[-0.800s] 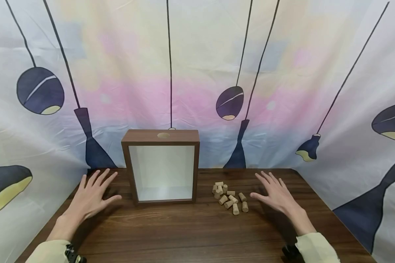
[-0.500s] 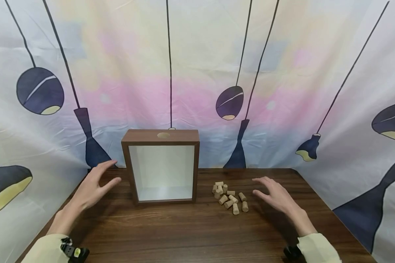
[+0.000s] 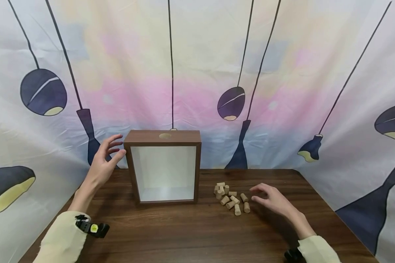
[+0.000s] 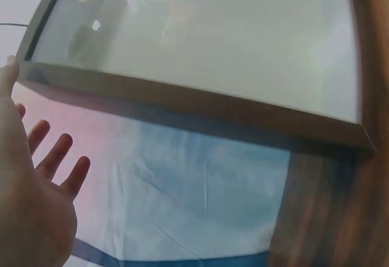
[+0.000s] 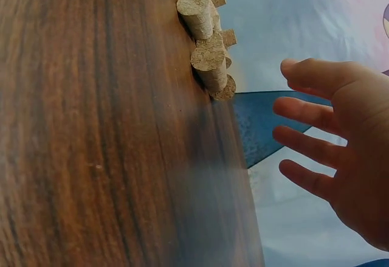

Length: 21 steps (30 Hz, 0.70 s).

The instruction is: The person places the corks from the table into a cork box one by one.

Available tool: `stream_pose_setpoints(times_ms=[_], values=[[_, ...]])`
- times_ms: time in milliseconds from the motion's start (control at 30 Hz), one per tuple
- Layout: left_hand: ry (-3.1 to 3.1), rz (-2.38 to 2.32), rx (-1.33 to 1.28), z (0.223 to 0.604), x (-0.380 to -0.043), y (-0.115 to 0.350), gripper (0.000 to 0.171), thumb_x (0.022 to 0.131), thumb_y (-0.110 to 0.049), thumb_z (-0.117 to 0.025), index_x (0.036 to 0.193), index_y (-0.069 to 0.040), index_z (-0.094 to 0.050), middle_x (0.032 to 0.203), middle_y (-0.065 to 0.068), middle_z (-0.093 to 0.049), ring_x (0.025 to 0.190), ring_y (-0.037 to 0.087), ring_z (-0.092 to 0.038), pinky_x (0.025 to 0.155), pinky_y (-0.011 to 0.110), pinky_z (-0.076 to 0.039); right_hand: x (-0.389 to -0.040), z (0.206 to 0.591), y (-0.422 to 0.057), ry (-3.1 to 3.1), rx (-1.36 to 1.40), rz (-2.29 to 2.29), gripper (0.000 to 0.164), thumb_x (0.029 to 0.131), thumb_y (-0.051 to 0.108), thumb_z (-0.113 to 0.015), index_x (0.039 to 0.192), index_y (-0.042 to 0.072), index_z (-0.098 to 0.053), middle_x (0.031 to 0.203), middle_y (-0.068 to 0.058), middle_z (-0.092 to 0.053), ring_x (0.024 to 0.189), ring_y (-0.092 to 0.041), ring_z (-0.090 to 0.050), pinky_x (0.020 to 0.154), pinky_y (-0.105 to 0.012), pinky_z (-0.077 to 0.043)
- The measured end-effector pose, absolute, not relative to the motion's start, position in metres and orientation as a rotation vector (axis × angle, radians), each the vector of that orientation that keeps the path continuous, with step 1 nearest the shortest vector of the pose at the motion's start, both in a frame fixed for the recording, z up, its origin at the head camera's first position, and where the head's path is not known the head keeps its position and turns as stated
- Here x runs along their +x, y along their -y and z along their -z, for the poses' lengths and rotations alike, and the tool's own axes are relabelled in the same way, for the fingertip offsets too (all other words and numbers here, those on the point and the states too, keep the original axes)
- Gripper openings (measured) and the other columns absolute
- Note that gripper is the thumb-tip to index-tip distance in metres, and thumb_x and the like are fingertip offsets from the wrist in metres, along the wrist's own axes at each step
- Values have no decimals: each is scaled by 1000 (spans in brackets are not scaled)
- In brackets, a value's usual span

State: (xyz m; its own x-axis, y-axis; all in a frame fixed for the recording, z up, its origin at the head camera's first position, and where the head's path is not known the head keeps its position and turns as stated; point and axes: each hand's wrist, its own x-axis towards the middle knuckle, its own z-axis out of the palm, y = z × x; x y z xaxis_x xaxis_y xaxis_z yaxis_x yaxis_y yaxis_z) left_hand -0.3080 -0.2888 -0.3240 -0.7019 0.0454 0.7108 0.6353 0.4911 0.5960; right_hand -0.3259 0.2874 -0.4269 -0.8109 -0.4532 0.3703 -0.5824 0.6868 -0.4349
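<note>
A brown wooden box frame (image 3: 198, 171) with a clear front and a round hole in its top stands upright on the table. At its upper left corner is my left hand (image 3: 102, 166), fingers spread and slightly bent, the thumb tip close to the frame's side; whether it touches I cannot tell. In the left wrist view the frame (image 4: 200, 100) passes beside the thumb. Several small corks (image 3: 230, 204) lie in a loose pile right of the box. My right hand (image 3: 274, 200) hovers just right of them, fingers loosely bent and holding nothing. The right wrist view shows the corks (image 5: 209, 66) apart from the fingertips.
The dark wood table (image 3: 184, 233) carries the box and the corks. A printed cloth backdrop (image 3: 197, 65) with painted lamps hangs behind and along both sides. Each wrist wears a dark strapped device, the left one (image 3: 92, 226) in plain sight.
My left hand has risen and moved right and forward to the box's upper left side. My right hand's fingers have drawn together and bent near the corks. Box and corks stay put.
</note>
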Motion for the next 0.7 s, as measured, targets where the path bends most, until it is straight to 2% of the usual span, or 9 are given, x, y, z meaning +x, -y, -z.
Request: stream_pose_setpoints(times_ms=[100, 200, 333, 467, 533, 600, 700], values=[[2083, 1248, -590, 316, -312, 282, 58, 99, -9, -56, 153, -23, -37, 154, 3, -38, 128, -4, -43, 98, 9, -35, -326, 428, -287, 2672, 855, -829, 30, 95, 29, -68, 117, 9, -69, 111, -1, -70, 101, -23, -67, 83, -42, -55], [2086, 1278, -610, 311, -315, 277, 58, 101, -10, -55, 154, -23, -36, 157, 6, -35, 135, 3, -41, 100, 9, -33, -326, 430, -287, 2680, 871, -843, 30, 95, 30, -68, 117, 9, -69, 112, 0, -70, 102, -22, -67, 84, -41, -55], [2114, 1286, -622, 311, -322, 271, 52, 103, -14, -50, 153, -21, -37, 162, 2, -29, 140, 6, -37, 99, 11, -34, -326, 432, -286, 2692, 899, -873, 30, 95, 30, -68, 116, 10, -69, 112, 0, -70, 102, -21, -66, 83, -37, -55], [2084, 1359, -633, 315, -328, 266, 43, 105, -15, -46, 148, -13, -42, 162, 0, -31, 121, 1, -49, 89, 16, -37, -326, 435, -285, 2720, 931, -919, 29, 94, 29, -69, 116, 10, -69, 111, -1, -70, 101, -18, -66, 83, -32, -55], [2038, 1412, -644, 318, -331, 264, 41, 105, -13, -46, 146, -9, -43, 159, 0, -34, 96, 1, -52, 79, 19, -37, -327, 436, -285, 2746, 935, -938, 29, 93, 29, -70, 116, 11, -69, 111, -1, -69, 101, -16, -66, 83, -31, -54], [1988, 1444, -656, 321, -334, 263, 40, 105, -11, -45, 145, -5, -43, 153, -1, -39, 76, 1, -48, 70, 21, -36, -327, 438, -285, 2771, 932, -948, 29, 93, 30, -70, 116, 12, -69, 111, -1, -69, 100, -14, -66, 83, -30, -54], [1914, 1460, -669, 325, -339, 259, 39, 104, -7, -46, 142, 0, -44, 139, -6, -45, 56, 9, -30, 60, 26, -29, -328, 439, -285, 2807, 934, -932, 31, 92, 32, -71, 116, 14, -69, 110, 0, -69, 99, -13, -65, 82, -29, -53]])
